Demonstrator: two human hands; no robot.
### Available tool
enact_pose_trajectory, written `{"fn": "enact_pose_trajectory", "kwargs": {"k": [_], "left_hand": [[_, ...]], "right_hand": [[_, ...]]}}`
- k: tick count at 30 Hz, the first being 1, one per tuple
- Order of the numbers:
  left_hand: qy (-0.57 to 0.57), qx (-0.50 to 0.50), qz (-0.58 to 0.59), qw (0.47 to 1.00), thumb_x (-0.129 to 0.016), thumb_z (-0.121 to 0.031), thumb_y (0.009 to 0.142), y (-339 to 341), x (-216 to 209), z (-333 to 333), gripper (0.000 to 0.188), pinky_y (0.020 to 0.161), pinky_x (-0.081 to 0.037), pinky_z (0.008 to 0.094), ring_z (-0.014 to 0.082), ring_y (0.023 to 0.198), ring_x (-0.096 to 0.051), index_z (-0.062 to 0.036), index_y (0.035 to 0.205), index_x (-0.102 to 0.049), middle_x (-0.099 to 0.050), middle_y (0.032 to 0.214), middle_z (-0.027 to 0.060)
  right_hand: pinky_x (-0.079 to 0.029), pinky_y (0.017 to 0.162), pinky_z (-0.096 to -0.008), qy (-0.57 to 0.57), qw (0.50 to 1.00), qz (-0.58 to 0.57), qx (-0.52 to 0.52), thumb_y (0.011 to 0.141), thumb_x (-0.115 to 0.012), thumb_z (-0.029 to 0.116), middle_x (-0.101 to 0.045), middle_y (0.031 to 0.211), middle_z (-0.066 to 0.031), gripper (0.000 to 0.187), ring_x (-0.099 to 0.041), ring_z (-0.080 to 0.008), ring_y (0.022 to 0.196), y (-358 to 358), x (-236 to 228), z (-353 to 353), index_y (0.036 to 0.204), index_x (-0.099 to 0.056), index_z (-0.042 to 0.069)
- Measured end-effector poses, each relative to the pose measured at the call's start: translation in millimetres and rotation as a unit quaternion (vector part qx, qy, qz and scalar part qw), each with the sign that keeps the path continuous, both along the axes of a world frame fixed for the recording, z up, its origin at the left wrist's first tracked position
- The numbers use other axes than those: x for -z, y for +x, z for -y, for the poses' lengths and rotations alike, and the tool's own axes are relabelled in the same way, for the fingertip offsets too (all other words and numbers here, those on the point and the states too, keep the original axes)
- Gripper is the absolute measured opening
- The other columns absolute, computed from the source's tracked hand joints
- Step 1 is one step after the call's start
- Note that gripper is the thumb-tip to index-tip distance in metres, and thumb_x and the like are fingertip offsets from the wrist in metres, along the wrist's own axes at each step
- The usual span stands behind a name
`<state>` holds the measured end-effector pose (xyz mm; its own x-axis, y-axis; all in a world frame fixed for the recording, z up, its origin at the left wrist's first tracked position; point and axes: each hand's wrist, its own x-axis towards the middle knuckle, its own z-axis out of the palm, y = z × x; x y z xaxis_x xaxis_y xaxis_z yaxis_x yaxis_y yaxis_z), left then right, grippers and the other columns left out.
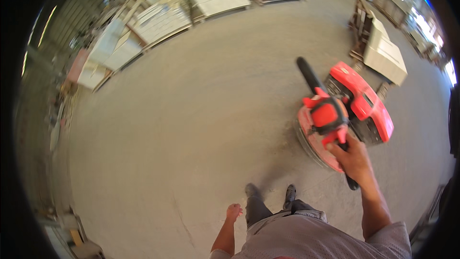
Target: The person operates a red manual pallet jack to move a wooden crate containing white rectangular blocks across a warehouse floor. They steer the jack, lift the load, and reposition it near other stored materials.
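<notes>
My right hand (355, 159) is wrapped round the right black grip of a red walk-behind floor machine (362, 91), maybe a polisher or grinder. The left black grip (309, 73) points away with no hand on it. Between the grips sits a red and black handle head (327, 115). Below it shows a round red base (311, 134) on the floor, partly hidden by the handle. My left hand (234, 211) hangs beside my left leg, fingers loosely curled and apart, with nothing seen in it.
Pale stacked panels (163, 21) on pallets line the far left and back. Another pallet stack (385, 55) stands just beyond the machine at the right. Dusty concrete floor (182, 115) spreads ahead of my feet. Boxes or scraps (79, 235) lie at the lower left.
</notes>
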<state>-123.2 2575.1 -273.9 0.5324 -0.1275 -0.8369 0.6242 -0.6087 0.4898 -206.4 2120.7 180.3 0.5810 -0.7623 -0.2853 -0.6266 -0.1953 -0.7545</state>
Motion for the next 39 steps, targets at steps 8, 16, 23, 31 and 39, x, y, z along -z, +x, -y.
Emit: {"fn": "enact_pose_trajectory", "kwargs": {"k": [8,16,23,31,39], "left_hand": [[0.023,-0.046,-0.013,0.999,-0.056,-0.028,0.090,158,36,-237,0.029,0.049,-0.049,0.0315,0.0178,0.059,-0.065,-0.0020,0.099,-0.064,-0.069,0.079,0.0096],[-0.013,0.008,0.015,1.000,-0.057,-0.026,0.089,305,37,-327,0.028,0.049,-0.049,0.0316,0.0196,0.058,-0.065,0.0000,0.097,-0.064,-0.069,0.078,0.0109],[-0.044,-0.015,0.032,0.998,-0.054,-0.026,0.092,434,2,-368,0.029,0.054,-0.051,0.0320,0.0194,0.064,-0.067,0.0000,0.099,-0.064,-0.070,0.084,0.0121],[-0.061,0.165,0.047,0.983,-0.053,-0.023,0.093,603,-14,-363,0.028,0.054,-0.051,0.0308,0.0198,0.063,-0.068,0.0012,0.101,-0.065,-0.072,0.086,0.0137],[0.056,0.143,-0.036,0.987,-0.053,-0.022,0.090,794,3,-445,0.027,0.046,-0.049,0.0354,0.0234,0.056,-0.066,0.0030,0.096,-0.062,-0.070,0.079,0.0157]], "right_hand": [[-0.039,0.040,-0.0277,-0.007,0.999,0.003,0.054,0.085,-0.075,0.024,-0.054,0.056,-0.0012,0.029,-0.049,-0.0083,0.043,126,48,-180,0.086,-0.061,-0.002],[-0.038,0.040,-0.0299,-0.111,0.984,-0.056,0.128,0.082,-0.077,0.028,-0.052,0.055,-0.0010,0.035,-0.048,-0.0097,0.042,147,87,-283,0.082,-0.060,-0.002],[-0.045,0.053,-0.0318,-0.098,0.989,0.058,0.095,0.080,-0.078,0.027,-0.059,0.064,-0.0026,0.035,-0.056,-0.0114,0.056,234,58,-402,0.093,-0.065,-0.004],[-0.049,0.064,-0.0375,-0.139,0.961,-0.130,0.200,0.078,-0.081,0.038,-0.065,0.073,-0.0102,0.046,-0.062,-0.0215,0.066,389,53,-441,0.095,-0.065,-0.002],[-0.048,0.063,-0.0362,-0.071,0.957,-0.122,0.253,0.077,-0.083,0.039,-0.063,0.070,-0.0092,0.049,-0.058,-0.0182,0.063,485,32,-444,0.096,-0.065,-0.002]]}}
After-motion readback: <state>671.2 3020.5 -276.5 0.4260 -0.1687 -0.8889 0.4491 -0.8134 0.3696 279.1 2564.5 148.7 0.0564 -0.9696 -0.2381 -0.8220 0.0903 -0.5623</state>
